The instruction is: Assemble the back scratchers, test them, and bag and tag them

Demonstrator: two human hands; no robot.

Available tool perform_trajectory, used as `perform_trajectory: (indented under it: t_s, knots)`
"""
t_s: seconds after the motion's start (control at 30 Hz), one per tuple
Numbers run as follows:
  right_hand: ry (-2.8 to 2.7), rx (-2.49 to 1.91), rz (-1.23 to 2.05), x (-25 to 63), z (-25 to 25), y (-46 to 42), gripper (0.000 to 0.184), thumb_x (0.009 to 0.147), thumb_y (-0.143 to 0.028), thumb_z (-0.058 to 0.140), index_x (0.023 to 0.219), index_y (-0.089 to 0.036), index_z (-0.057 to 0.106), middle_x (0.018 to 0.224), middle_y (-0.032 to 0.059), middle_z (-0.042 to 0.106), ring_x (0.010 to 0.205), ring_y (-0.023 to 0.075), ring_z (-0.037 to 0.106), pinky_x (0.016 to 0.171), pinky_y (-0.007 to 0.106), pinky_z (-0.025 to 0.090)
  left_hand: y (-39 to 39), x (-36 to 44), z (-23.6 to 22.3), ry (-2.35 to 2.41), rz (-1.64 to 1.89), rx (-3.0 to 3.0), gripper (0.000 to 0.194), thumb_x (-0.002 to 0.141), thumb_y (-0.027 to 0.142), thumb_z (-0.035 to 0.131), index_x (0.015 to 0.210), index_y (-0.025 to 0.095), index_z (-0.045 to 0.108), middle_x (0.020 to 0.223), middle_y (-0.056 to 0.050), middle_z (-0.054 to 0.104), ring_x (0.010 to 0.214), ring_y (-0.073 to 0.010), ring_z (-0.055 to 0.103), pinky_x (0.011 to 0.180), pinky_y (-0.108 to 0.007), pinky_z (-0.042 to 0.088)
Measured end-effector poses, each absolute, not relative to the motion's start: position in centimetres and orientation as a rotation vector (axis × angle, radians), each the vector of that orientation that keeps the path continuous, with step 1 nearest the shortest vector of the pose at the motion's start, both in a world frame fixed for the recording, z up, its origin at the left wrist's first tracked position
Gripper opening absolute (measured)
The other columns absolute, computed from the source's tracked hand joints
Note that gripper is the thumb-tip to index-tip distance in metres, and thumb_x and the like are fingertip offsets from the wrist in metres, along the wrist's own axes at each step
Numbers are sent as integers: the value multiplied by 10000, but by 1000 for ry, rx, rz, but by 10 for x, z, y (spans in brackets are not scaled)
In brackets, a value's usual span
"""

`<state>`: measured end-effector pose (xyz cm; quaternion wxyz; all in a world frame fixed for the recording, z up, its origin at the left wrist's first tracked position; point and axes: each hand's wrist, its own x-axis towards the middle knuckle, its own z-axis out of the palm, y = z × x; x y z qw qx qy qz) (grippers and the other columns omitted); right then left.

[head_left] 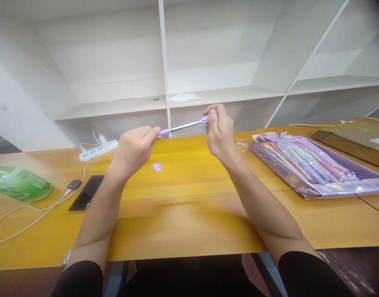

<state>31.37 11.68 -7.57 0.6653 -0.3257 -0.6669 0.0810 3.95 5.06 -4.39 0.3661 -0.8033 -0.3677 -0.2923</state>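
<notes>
A slim light-purple stick with a thin silver metal rod in its middle (185, 126) is held up in the air between my two hands, tilted slightly upward to the right. My left hand (136, 146) is closed around its purple left end. At the other side, my right hand (219, 130) pinches the purple right end, with the thumb on top; the tip is hidden in the fingers. Below, a small pink-and-purple printed card (157, 166) lies flat on the yellow wooden table (183, 231).
On the right stands a shallow purple box (280, 175) of several wrapped, coloured sticks, with a brown cardboard box (356, 138) behind it. At left are a green bottle (22, 183), a phone (86, 194), a power strip (98, 151) and white cables. White shelving (164, 53) rises behind.
</notes>
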Motion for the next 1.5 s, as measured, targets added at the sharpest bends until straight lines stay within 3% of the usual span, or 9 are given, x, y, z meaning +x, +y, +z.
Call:
perform_trajectory:
  t_s: [0.53,0.73,0.97,1.1,1.27,1.4,1.5]
  knots:
    - [-1476,-747,147,301,-82,112,395,1185,-580,365,1039,-262,549,966,64,654,911,220,657,788,374,471,65,56,-59,-935,-914,-2229,361,1197,286,394,1000,199,684,759,-25,578,673,-175,456,641,-319,353]
    - [-1474,-729,108,299,-84,111,470,1181,-637,329,1074,-269,601,956,67,626,929,235,647,797,387,502,65,59,-61,-921,-949,-2237,379,1203,301,378,999,201,681,743,-23,553,656,-175,446,638,-326,334]
    - [-1475,-743,127,293,-89,113,545,1174,-680,287,1135,-273,648,978,86,648,933,250,651,822,408,518,60,64,-60,-969,-901,-2182,438,1212,329,355,962,205,692,731,-31,565,649,-177,450,631,-344,332]
    - [-1530,-741,127,300,-84,106,542,1172,-688,300,1138,-284,660,919,72,638,941,258,668,829,411,522,59,58,-56,-996,-868,-2240,433,1215,372,357,1052,206,721,780,-48,634,689,-187,530,648,-344,372]
    - [-1925,-762,225,327,-63,88,434,1151,-642,487,1224,-274,705,928,57,678,811,229,646,794,394,513,47,38,-40,-1128,-824,-2326,418,1211,444,401,1214,214,749,936,-67,766,814,-208,673,720,-335,444]
    - [-2091,-647,-35,341,-53,81,288,1142,-484,581,1264,-302,768,1127,96,674,915,248,652,830,412,526,32,27,-28,-1254,-801,-2383,418,1200,488,435,1189,232,764,909,-37,781,772,-195,689,704,-317,455]
    - [-2060,-603,-194,339,-54,82,261,1142,-415,582,1175,-306,816,1117,104,652,901,244,627,790,406,506,25,29,-27,-1228,-776,-2378,367,1180,500,495,1191,239,753,948,-40,790,793,-198,695,708,-317,459]
